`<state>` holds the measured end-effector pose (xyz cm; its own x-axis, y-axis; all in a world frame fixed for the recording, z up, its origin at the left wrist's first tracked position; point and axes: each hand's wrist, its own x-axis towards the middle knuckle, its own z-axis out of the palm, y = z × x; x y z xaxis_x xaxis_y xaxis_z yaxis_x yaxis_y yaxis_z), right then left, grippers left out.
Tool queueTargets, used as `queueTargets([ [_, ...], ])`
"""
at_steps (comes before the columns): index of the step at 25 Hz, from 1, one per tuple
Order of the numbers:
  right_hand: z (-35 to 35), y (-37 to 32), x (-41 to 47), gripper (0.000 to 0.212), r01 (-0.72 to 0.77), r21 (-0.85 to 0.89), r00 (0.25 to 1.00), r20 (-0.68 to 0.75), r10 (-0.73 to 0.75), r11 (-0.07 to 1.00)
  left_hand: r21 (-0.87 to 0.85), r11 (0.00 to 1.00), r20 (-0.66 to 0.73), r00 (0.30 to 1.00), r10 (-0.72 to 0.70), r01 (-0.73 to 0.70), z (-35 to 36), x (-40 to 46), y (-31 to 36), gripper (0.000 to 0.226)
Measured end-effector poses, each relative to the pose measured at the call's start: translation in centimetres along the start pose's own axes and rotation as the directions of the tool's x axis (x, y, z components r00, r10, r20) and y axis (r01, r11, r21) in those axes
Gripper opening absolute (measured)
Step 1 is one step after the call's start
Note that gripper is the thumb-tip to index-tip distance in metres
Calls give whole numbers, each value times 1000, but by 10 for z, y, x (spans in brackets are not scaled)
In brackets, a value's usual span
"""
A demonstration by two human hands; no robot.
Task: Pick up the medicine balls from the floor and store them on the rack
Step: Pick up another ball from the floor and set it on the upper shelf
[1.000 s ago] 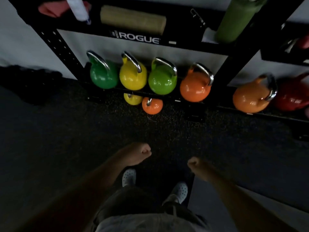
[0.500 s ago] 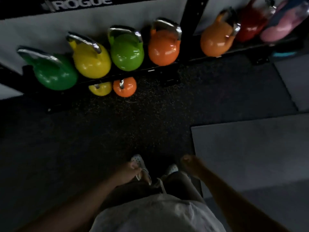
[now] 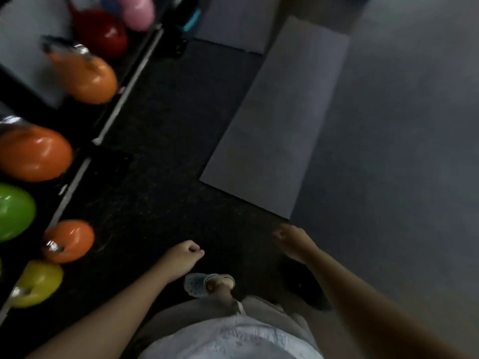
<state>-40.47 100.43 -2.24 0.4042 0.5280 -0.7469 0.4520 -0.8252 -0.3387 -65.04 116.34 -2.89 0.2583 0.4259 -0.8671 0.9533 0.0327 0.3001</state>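
Note:
No medicine ball shows in the head view. The black rack runs along the left edge, its low rail slanting from top centre to bottom left. My left hand hangs in a fist over the dark floor, holding nothing. My right hand is also curled shut and empty, a little to the right, blurred by motion.
Kettlebells sit on the rack: pink, red, two orange, green. A small orange kettlebell and a small yellow one stand on the floor below. A grey mat lies ahead on the dark rubber floor.
The view has swung right, so the rack has slid to the left edge and the grey mat has come to the centre. Both fists stay closed and empty.

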Motion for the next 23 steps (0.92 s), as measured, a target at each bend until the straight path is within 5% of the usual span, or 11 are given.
queueTargets([
  [4, -1, 121, -63, 27, -190, 238, 976, -57, 209, 952, 190, 963, 125, 978, 167, -189, 59, -16, 87, 32],
  [9, 22, 245, -141, 17, -303, 492, 905, -120, 408, 816, 459, 788, 281, 908, 311, -411, 173, -41, 169, 37],
  [15, 38, 293, -159, 27, -320, 664, 870, -77, 487, 676, 563, 689, 376, 884, 279, -457, 240, -41, 226, 38],
  [23, 44, 349, -110, 24, -405, 719, 811, -3, 585, 565, 616, 704, 371, 918, 138, -354, 279, 28, 254, 29],
])
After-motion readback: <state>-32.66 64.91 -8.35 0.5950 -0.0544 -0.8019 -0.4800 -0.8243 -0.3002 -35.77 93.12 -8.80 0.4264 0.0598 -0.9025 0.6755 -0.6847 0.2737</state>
